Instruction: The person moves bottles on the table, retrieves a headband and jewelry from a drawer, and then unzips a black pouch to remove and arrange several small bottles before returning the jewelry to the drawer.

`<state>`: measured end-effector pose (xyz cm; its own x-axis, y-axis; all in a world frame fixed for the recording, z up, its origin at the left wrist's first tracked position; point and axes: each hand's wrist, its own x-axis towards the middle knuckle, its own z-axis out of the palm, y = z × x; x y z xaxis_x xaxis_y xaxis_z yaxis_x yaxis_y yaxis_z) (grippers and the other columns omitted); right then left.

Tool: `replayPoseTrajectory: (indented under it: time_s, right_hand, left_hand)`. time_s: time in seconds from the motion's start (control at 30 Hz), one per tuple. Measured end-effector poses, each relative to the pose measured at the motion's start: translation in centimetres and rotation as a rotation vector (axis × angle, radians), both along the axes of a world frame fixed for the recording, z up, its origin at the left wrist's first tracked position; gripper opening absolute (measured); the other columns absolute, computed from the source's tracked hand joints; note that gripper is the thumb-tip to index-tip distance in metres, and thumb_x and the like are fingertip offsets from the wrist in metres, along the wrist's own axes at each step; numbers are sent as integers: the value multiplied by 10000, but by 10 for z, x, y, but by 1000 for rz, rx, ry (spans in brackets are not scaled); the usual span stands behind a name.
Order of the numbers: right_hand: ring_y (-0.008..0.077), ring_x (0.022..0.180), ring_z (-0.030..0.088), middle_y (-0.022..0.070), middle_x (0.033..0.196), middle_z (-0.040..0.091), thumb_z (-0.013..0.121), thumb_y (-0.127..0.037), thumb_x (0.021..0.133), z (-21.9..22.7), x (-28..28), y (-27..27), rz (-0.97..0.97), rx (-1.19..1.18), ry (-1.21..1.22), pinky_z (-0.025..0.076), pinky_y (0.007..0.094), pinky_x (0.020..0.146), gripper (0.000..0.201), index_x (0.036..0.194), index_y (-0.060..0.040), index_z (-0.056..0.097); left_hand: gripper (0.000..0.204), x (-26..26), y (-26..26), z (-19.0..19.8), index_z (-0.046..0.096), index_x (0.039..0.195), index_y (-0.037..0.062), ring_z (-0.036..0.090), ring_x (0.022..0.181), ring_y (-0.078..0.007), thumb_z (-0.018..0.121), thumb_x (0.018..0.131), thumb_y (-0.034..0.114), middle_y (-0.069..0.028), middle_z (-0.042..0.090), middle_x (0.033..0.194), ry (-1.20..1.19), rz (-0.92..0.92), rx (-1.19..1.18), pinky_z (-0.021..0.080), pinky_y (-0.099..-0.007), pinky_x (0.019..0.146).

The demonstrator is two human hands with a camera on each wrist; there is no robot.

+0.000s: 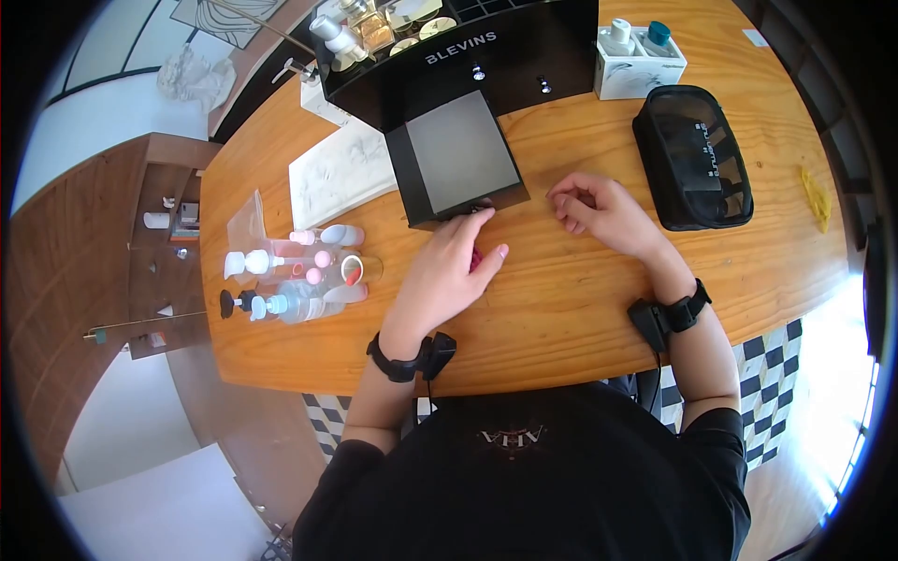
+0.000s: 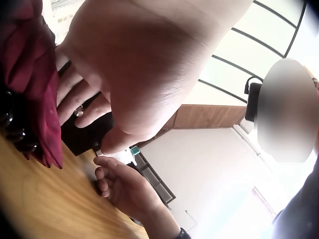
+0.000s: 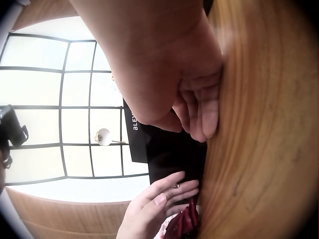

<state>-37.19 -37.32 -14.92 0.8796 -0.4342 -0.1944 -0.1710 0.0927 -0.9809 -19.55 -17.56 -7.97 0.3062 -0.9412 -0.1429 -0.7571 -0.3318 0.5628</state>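
Head view first: see the black drawer point(image 1: 463, 151) sticking out from the front of the organizer point(image 1: 512, 91)? Any idea why held like that?

Not really gripped, by the look of it. Left hand point(image 1: 441, 271) at the near end of the drawer, fingers mostly straight against its front, thumb spread away. Also, in the left wrist view, a clear sparkly stud point(image 2: 79, 110) among the fingers: probably the drawer's knob, maybe a ring, can't tell. Seems a handy spot for steadying or sliding.

And the wine-red cloth point(image 1: 477, 260) just in front of the drawer?

Tucked under the left hand, near the thumb. Can't tell why, or even whether touched.

Right hand point(image 1: 608, 217), then?

Apart from the left one, to the right of the drawer, fingers loosely curled around nothing. Probably just parked out of the way.

Other stuff?

Marble-look slab point(image 1: 341, 176) just left of the drawer, bottles point(image 1: 301, 301) left and a bit nearer, black pouch point(image 1: 694, 159) well off to the right. Likely spread sideways to leave the drawer some sliding room.
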Motion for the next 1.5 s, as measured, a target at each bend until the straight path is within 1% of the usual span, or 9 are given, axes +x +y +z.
replayPoseTrajectory:
  time_s: [0.43,0.7,0.8,0.9,1.1,1.2,1.3,1.4,1.5]
  right_hand:
    - [121,747,657,63,821,683,626,-133,992,-5,-1,3,-22,-103,2,518,280,678,187,1075,32,658]
    - [106,754,626,37,825,651,605,-104,1015,0,-2,5,2,-208,5,522,265,701,167,1077,46,643]
    - [109,749,631,45,810,652,608,-112,1014,0,-3,5,-2,-253,-15,519,268,697,170,1074,42,645]
    - [213,784,705,138,868,732,653,-151,965,2,-3,5,-28,-255,-1,545,324,726,206,1046,37,685]
    - [236,816,713,145,883,736,649,-146,964,4,-3,5,-33,-287,2,550,334,754,205,1049,35,690]
    - [241,818,715,150,884,736,646,-145,964,6,-4,6,-29,-303,-2,551,333,756,203,1047,34,692]
    - [247,817,714,152,880,736,647,-146,963,7,-4,6,-30,-320,-3,551,334,755,204,1046,36,692]
    - [249,814,714,152,880,737,648,-146,962,4,-3,6,-32,-324,-12,550,337,754,206,1049,36,692]
    - [251,812,711,151,876,734,645,-146,961,1,-3,5,-42,-284,-13,549,343,751,208,1052,34,693]
  left_hand:
    - [574,58,-52,-18,523,1426,-19,575,1293,-405,687,976,298,-250,618,1353,-223,69,-282,452,-403,1086]
    - [691,65,-68,-2,447,1506,-8,491,1398,-398,660,978,383,-269,508,1496,-218,89,-103,394,-403,1153]
    - [707,62,-71,-3,451,1505,-7,491,1397,-401,670,968,398,-269,516,1487,-287,69,-77,391,-407,1157]
    - [725,61,-79,5,446,1504,-19,495,1394,-397,675,961,404,-268,504,1498,-249,121,-24,388,-410,1162]
    - [679,84,-92,0,517,1434,-39,537,1352,-386,679,951,410,-270,530,1463,-187,110,18,438,-411,1114]
    - [637,65,-89,12,555,1407,-14,557,1335,-372,681,951,412,-264,562,1433,-415,67,76,456,-405,1092]
    - [633,39,-99,44,563,1414,17,597,1295,-367,688,944,422,-250,600,1403,-448,-50,90,480,-401,1067]
    - [641,25,-131,45,571,1414,39,643,1234,-361,695,932,444,-239,644,1349,-174,-175,64,513,-399,1023]
    - [645,29,-173,11,575,1407,38,679,1175,-353,704,923,443,-225,668,1316,-135,-176,27,537,-392,982]
